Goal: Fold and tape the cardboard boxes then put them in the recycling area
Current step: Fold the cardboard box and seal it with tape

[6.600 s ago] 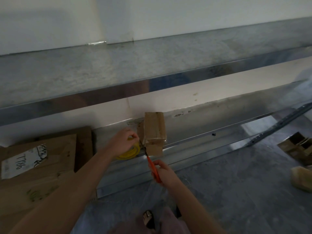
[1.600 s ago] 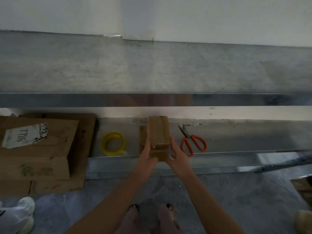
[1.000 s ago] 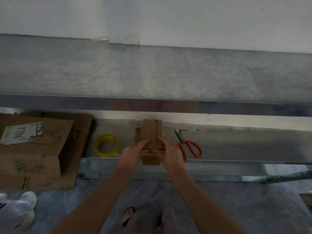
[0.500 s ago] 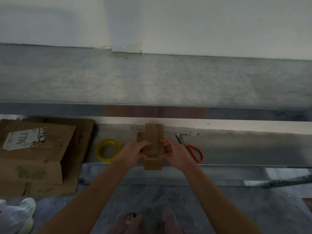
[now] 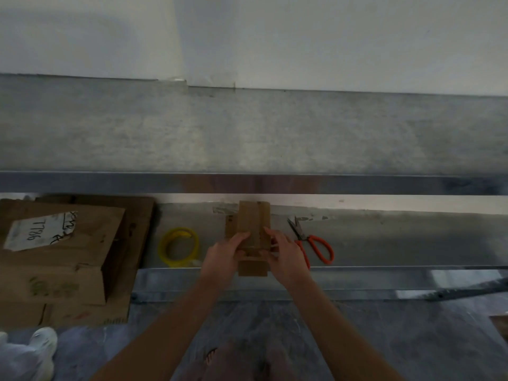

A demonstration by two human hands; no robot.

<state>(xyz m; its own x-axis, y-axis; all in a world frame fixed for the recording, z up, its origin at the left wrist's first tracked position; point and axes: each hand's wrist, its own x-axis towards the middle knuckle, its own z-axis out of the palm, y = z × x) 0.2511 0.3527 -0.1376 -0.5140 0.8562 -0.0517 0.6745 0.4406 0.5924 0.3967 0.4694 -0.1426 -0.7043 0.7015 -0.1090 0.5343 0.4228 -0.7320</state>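
Note:
A small folded cardboard box (image 5: 253,220) lies on the lower metal shelf (image 5: 398,243), its near end over the shelf's front edge. My left hand (image 5: 224,255) grips its left side with the thumb on top. My right hand (image 5: 284,255) grips its right side, fingers curled over the top near the taped seam. A yellow roll of tape (image 5: 178,247) lies on the shelf left of the box. Orange-handled scissors (image 5: 313,244) lie just right of my right hand.
Larger cardboard boxes (image 5: 63,259) with a white label are stacked at the shelf's left end. An upper metal shelf (image 5: 247,133) juts out above the box. Another person's white shoe (image 5: 41,347) stands at the lower left. Grey floor lies below.
Earlier my right hand held the scissors at the box; they now lie on the shelf. Both hands have settled on the box's sides and barely shifted in the last second.

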